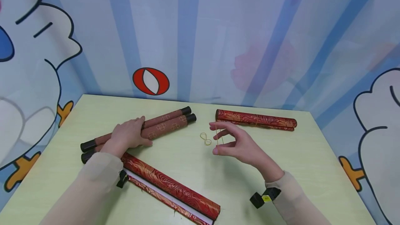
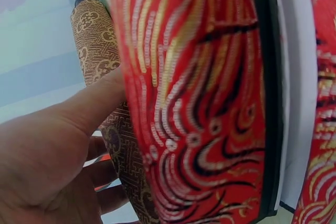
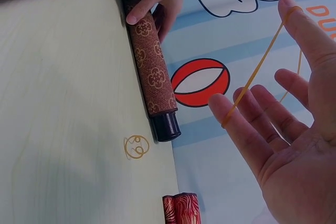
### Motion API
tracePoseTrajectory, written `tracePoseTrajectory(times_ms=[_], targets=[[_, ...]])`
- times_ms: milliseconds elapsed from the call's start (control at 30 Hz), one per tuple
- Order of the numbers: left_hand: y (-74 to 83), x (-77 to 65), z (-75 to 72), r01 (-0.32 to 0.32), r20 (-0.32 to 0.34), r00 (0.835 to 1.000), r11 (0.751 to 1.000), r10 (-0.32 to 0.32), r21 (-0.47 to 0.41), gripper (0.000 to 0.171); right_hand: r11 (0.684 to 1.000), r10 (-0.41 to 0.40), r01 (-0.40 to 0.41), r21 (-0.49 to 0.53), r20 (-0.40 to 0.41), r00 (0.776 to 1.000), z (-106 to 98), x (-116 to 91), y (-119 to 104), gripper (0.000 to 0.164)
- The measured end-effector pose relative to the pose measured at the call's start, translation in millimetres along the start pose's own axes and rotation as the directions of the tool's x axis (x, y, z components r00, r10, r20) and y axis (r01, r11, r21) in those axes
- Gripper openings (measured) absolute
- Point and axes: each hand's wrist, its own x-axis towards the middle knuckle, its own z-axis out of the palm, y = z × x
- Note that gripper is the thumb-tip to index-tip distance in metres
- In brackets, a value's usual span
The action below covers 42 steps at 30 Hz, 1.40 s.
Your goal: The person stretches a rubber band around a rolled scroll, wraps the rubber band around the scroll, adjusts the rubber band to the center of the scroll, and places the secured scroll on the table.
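Observation:
Two brown patterned scrolls [image 1: 168,125] with black end knobs lie side by side on the left of the table. My left hand [image 1: 127,137] grips the nearer brown scroll [image 3: 155,72], thumb on the near side and fingers over the far side. A red and gold scroll [image 1: 175,182], partly unrolled with a white strip showing, lies at an angle below that hand and fills much of the left wrist view. My right hand [image 1: 237,145] is raised over the table. A yellow rubber band [image 3: 257,71] is stretched between its spread thumb and fingers.
A loose yellow rubber band [image 1: 205,139], twisted into loops, lies on the table between my hands. Another red and gold scroll [image 1: 256,118] lies at the back right, near the table's far edge. Behind the table hangs a blue striped cloth [image 1: 212,44] with cartoon figures.

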Motion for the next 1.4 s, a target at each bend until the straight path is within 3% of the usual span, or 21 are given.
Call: tracePoseTrajectory(times_ms=[633,933,1167,1400], targets=[[-5.0,6.9,-4.9,0.003,-0.018,1.000,0.999,-0.004,-0.049,0.073,1.000,-0.005,0.005,0.002,0.018,1.000,-2,1,1,0.071],[-6.8,4.4,-5.1,-0.065,-0.104,0.993,0.997,0.060,-0.044,0.068,1.000,0.006,-0.006,-0.026,-0.002,1.000,-3,1,2,0.071],[-6.8,-0.6,-3.8,-0.128,-0.235,0.964,0.992,0.127,0.010,0.076,0.999,0.014,-0.015,-0.042,-0.027,1.000,-5,0,7,0.072],[0.4,-5.9,-8.4,-0.197,-0.378,0.901,0.978,0.210,0.074,0.072,0.999,0.021,-0.022,-0.037,-0.049,0.999,-7,-1,11,0.073]])
